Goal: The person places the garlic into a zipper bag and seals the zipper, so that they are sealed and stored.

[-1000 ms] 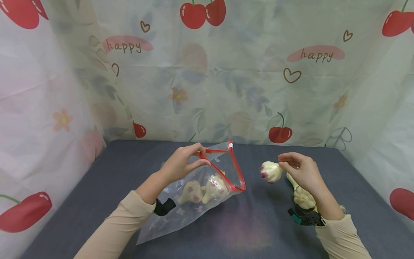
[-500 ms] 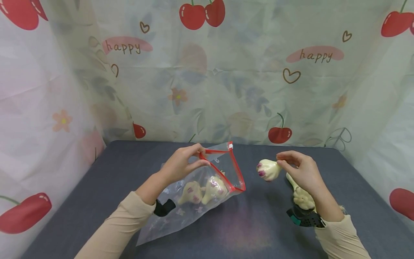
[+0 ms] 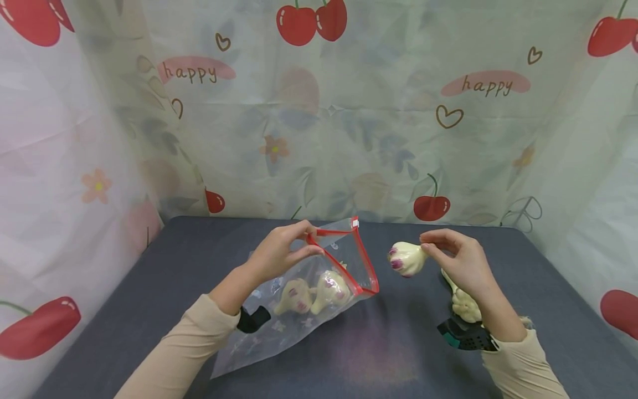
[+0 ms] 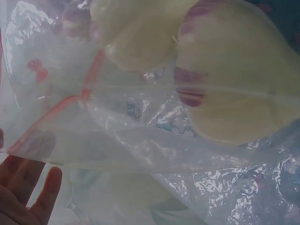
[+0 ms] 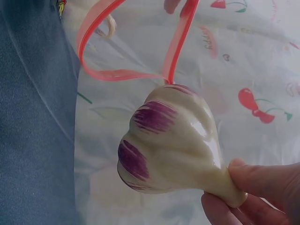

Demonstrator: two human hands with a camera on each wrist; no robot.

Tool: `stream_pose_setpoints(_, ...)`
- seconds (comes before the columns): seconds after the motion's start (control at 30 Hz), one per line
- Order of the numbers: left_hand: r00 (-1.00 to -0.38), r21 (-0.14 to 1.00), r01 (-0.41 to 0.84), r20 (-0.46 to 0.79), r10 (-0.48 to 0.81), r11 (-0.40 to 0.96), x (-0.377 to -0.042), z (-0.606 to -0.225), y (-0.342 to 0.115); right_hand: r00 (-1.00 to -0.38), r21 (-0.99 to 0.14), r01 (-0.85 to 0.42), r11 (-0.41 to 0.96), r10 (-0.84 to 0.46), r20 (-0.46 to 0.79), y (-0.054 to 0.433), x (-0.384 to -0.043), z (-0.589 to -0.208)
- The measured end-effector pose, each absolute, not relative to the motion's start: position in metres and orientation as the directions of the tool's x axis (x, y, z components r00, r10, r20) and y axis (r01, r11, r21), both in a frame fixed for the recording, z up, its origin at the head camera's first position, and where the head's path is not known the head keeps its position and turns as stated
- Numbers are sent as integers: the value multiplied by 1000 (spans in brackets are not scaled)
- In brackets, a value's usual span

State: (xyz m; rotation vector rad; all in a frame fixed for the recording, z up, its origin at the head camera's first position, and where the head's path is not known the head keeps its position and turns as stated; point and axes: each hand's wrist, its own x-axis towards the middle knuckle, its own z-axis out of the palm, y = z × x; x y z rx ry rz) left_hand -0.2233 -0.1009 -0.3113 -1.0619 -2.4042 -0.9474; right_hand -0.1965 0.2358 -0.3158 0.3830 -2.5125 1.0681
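Note:
My left hand [image 3: 284,250] pinches the red rim of a clear zip bag [image 3: 279,338], whose mouth gapes toward the right. Inside the bag lie garlic bulbs [image 3: 331,289], cream with purple patches; in the left wrist view a large bulb [image 4: 239,75] shows through the plastic. To the right of the bag's mouth, my right hand [image 3: 461,260] pinches a garlic bulb [image 3: 406,259] by its stem, root end toward the bag. The right wrist view shows this bulb [image 5: 168,145] with thumb and fingers around the stem. Another garlic bulb [image 3: 466,305] lies on the table, partly hidden by my right wrist.
A dark grey table [image 3: 379,343] carries everything. Patterned fabric with cherries [image 3: 329,111] hangs behind it and on both sides. A white slider [image 3: 355,223] sits at the bag's upper corner. Each wrist wears a black strap [image 3: 253,320].
My right hand has moved a little left and slightly up, bringing the held garlic bulb closer to the bag's mouth. My left hand and the bag have stayed in place.

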Motion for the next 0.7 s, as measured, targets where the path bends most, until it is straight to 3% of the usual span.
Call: stream_pose_setpoints(0.7,-651,425,758,553,521,495,-224,-311,-101,-867,-664,-461,589,-140,478,218,-193,-311)
